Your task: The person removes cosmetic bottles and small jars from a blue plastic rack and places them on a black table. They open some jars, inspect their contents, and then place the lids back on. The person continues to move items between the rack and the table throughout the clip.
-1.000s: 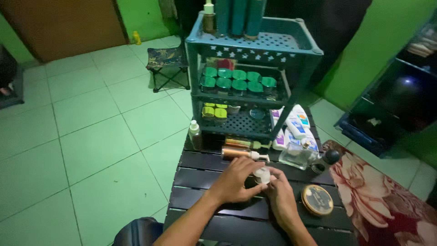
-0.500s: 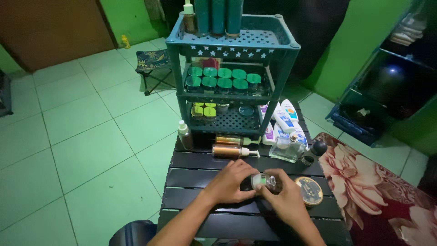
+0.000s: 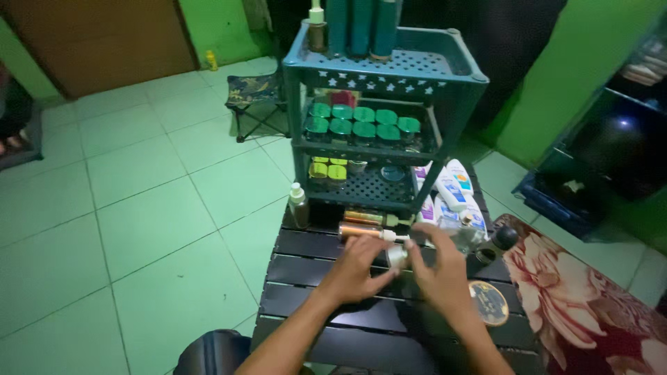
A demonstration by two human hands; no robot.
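Your left hand (image 3: 358, 272) and right hand (image 3: 438, 269) met over the dark slatted table (image 3: 306, 292), fingers pinched from both sides on a small pale jar (image 3: 397, 255) between them. At twelve o'clock lay a copper pump bottle (image 3: 365, 230), beyond it the teal shelf rack (image 3: 389, 69); a round tin (image 3: 488, 303) sat at four o'clock.

- A small pale jar (image 3: 397, 255) sat upright, blurred, between both hands above the dark slatted table (image 3: 306, 278).
- Fingers hid most of its sides.
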